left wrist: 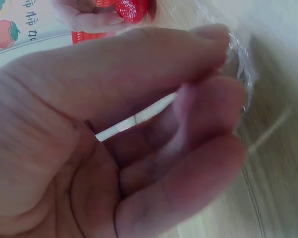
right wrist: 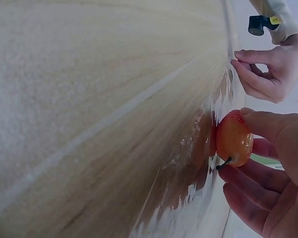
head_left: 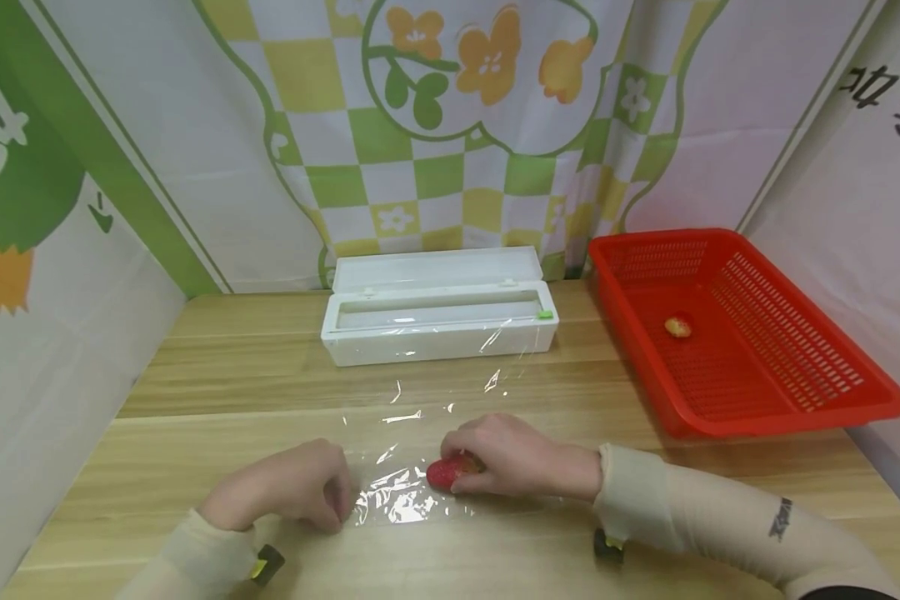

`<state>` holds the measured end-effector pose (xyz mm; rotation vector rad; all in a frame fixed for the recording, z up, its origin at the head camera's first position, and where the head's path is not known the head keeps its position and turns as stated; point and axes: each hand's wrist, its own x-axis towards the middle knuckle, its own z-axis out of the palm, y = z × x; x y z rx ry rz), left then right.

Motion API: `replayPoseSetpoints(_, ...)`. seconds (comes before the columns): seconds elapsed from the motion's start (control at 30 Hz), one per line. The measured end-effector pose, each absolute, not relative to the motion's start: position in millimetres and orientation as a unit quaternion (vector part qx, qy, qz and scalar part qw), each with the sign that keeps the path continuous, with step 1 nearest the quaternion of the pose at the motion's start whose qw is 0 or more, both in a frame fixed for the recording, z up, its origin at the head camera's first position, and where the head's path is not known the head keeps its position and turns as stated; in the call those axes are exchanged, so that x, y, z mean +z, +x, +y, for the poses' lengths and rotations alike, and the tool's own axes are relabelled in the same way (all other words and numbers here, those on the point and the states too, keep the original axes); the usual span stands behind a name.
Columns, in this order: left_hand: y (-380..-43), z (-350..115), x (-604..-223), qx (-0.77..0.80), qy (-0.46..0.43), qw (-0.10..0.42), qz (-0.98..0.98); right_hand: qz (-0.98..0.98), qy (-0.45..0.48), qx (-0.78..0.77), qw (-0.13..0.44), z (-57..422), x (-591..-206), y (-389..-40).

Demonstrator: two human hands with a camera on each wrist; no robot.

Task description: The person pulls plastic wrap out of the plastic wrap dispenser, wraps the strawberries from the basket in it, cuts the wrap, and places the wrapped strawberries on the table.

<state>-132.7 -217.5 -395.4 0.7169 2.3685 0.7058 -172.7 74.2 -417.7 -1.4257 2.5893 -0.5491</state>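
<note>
Red basket (head_left: pixel 780 426) right of the white box (head_left: pixel 442 343), clear film (head_left: pixel 397 502) in front.
The box's lid (head_left: pixel 437 267) is raised, presumably freeing the film. Before the box, the left hand (head_left: pixel 292 487) pinches film, apparently keeping it flat; the right hand's (head_left: pixel 510 458) thumb and fingers grip a red-yellow fruit (head_left: pixel 442 475) at the film, seemingly steadying it.

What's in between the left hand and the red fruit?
Crinkly, see-through plastic film lies between the left hand and the red fruit, over the wooden table. The head view shows it.
</note>
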Motion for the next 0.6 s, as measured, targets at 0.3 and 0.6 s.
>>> replayPoseSetpoints(0.3,-134,-188,-402,0.243,0.341,0.221,0.881,0.858,-0.475,-0.185,0.067,75,-419,-174)
replayPoseSetpoints(0.6,-132,-167,-408,0.188,0.333,0.197,0.903,0.853,-0.48,-0.191,0.067,76,-418,-175)
